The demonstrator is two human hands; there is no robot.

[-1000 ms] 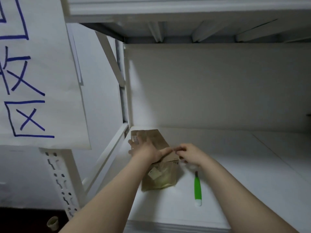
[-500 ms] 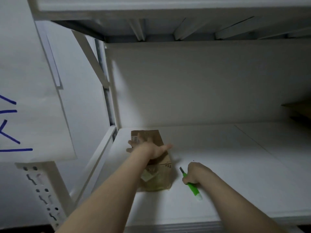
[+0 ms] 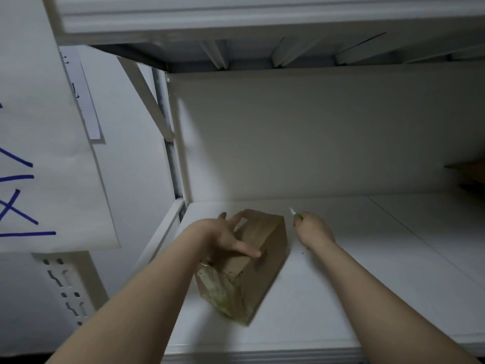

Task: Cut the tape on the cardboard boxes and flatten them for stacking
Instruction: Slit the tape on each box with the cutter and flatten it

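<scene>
A small brown cardboard box (image 3: 262, 248) lies tilted on the white shelf (image 3: 341, 298), its near end covered in yellowish tape. My left hand (image 3: 225, 237) grips the box's top, fingers spread over the far edge and thumb across the upper face. To the right of the box, my right hand (image 3: 312, 229) holds a green utility knife (image 3: 296, 214); its pale tip pokes out past my fingers, pointing away from me. Most of the knife is hidden inside my fist.
The shelf's white back panel (image 3: 315, 132) and an upper shelf (image 3: 262, 19) close in the space. A white upright with slots (image 3: 68, 290) and a paper sign with blue writing (image 3: 39, 153) stand at the left. Brown cardboard (image 3: 469, 172) shows at the far right edge.
My right hand took the green knife off the shelf and raised it beside the box's far end. My left hand turned the box, so it now lies at an angle.
</scene>
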